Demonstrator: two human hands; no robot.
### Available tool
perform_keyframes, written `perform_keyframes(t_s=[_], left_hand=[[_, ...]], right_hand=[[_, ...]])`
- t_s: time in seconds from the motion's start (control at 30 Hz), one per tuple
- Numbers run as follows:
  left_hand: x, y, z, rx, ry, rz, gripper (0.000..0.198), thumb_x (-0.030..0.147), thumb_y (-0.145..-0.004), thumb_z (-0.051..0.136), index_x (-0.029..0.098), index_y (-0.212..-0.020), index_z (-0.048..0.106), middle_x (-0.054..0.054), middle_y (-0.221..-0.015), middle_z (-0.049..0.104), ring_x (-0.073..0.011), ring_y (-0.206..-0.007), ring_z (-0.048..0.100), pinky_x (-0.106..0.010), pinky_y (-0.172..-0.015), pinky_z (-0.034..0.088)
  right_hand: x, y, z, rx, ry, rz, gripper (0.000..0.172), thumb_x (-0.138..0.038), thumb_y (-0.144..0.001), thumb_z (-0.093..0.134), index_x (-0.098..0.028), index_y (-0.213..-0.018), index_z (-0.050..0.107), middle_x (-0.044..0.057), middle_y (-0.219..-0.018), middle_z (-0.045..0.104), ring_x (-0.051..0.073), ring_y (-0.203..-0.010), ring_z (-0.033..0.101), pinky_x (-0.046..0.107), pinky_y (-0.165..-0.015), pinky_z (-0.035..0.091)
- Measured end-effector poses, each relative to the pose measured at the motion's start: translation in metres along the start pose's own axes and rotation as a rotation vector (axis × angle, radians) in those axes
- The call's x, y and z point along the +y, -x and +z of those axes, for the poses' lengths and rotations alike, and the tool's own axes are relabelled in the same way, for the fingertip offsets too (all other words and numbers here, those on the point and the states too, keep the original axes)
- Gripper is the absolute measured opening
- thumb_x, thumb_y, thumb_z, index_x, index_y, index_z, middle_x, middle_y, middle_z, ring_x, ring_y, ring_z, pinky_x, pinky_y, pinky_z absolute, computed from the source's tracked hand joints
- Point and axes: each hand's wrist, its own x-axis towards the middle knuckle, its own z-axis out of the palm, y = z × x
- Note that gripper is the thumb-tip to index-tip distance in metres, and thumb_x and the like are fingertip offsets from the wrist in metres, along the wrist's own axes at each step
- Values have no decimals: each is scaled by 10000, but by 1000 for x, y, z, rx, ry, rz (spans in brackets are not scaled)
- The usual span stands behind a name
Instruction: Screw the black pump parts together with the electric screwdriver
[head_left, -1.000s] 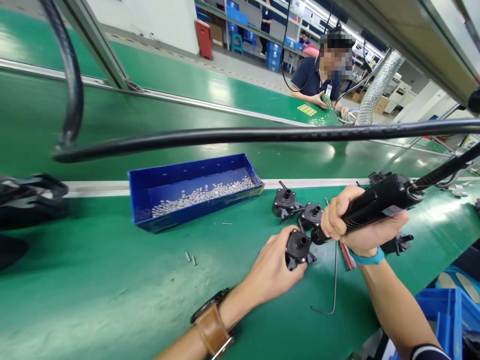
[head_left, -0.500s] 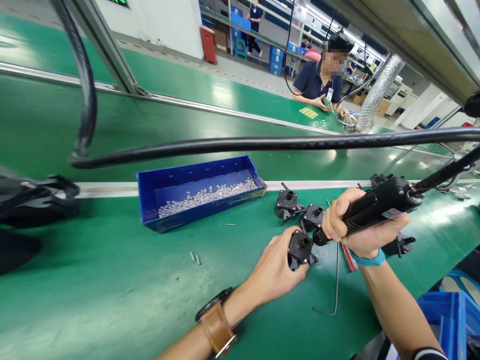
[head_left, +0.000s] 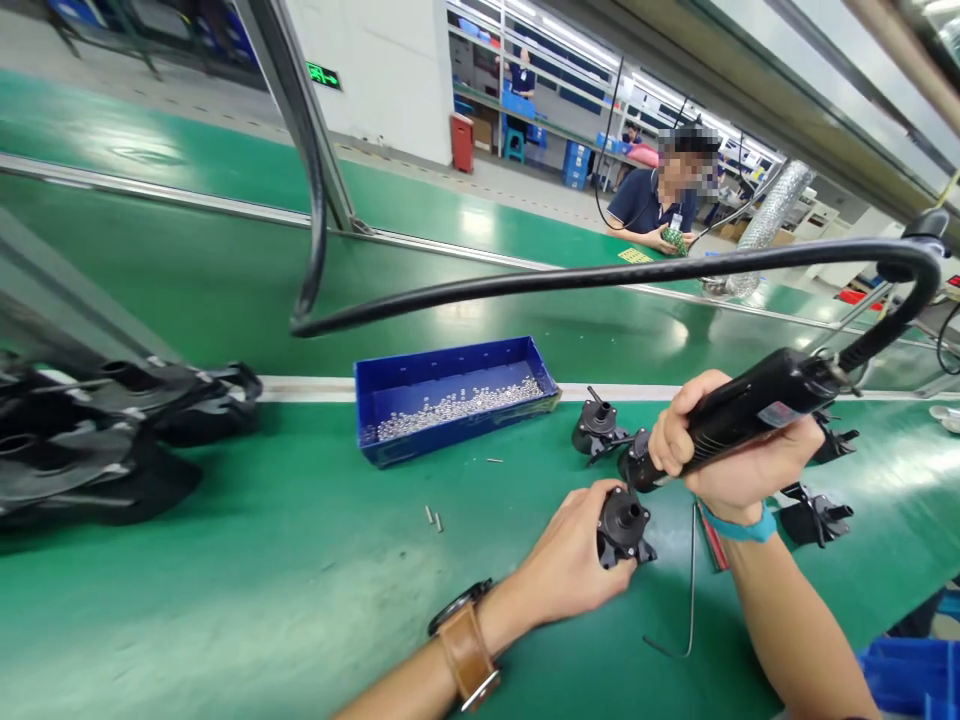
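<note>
My left hand (head_left: 581, 555) is wrapped round a black round housing with a short upright spout (head_left: 625, 520), steadying it on the green bench. In my right hand (head_left: 720, 450) is a black corded electric screwdriver (head_left: 750, 405), tilted so its nose points down and left, close above that housing. Whether its tip touches a screw I cannot tell. Another black housing (head_left: 598, 425) stands just behind, and one more is partly hidden by the screwdriver's nose. A blue bin (head_left: 457, 430) of small shiny metal parts lies to the left, with a few loose screws (head_left: 434, 519) in front of it.
A bent metal rod (head_left: 691, 590) and a red-handled item (head_left: 714, 540) lie near my right wrist. More black housings (head_left: 817, 515) stand at right, others (head_left: 82, 440) at far left. A black cable (head_left: 525, 285) spans the bench. Across it sits a co-worker (head_left: 649, 205).
My view has turned left, so the bench things appear further right and more housings show at far left. Both hands keep their holds, the screwdriver still beside the held housing.
</note>
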Motion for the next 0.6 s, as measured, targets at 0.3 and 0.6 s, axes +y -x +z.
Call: perform_keyframes(t_s=[0.3,0.6], left_hand=[[-1,0,2,2,-3,11,612,220,-712,698,196,-1290,500,-125,-1225,694,-333,-1137,647,-484,-995,512],[-4,-1,3,-3,-4,17,605,232,-717,705,193,-1284,497,-118,-1208,680,-330,-1119,633,-491,-956,526]], right_hand=[[14,-2,-2,6,0,34,648,-751,-764,447,-180,-790,751,27,-467,590,191,-369,528,307,-367,428],[9,-2,6,3,12,47,646,-747,-756,436,-180,-797,741,24,-463,588,194,-367,532,320,-394,444]])
